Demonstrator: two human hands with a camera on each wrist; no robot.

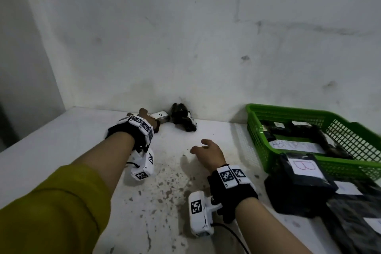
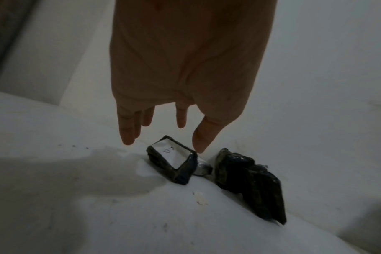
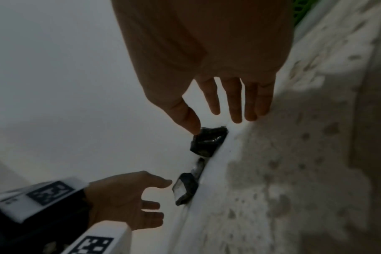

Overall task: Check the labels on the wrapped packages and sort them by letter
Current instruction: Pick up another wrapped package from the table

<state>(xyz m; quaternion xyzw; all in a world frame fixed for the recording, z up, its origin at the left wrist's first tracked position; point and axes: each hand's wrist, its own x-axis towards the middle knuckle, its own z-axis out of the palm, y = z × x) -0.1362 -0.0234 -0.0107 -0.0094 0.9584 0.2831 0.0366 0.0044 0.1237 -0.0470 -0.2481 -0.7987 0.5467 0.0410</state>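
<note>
- My left hand is reaching to the far side of the tabletop, fingers spread and loose, gripping nothing. From the left wrist it hangs just above a small black-wrapped package whose white label carries a handwritten letter I cannot read with confidence.
- Behind that one, against the wall, lies a package with an "A" label; the head view shows the letter plainly.
- Just right of it sits a crumpled black package, label side hidden, so its letter is yet to be checked.
- My right hand hovers over the middle of the tabletop, fingers relaxed and empty, well short of the far packages.
- At the right, the green basket already holds several black-wrapped packages and a paper with scrawled writing I cannot make out.
- Nearer than the basket, a package with a "B" label rests on other dark wrapped packages; more white labels show there.
- My judgement: sorting is well under way, with the three far packages seemingly forming one small group and the right side a larger one. Whether the basket is source or destination I cannot tell.
</note>
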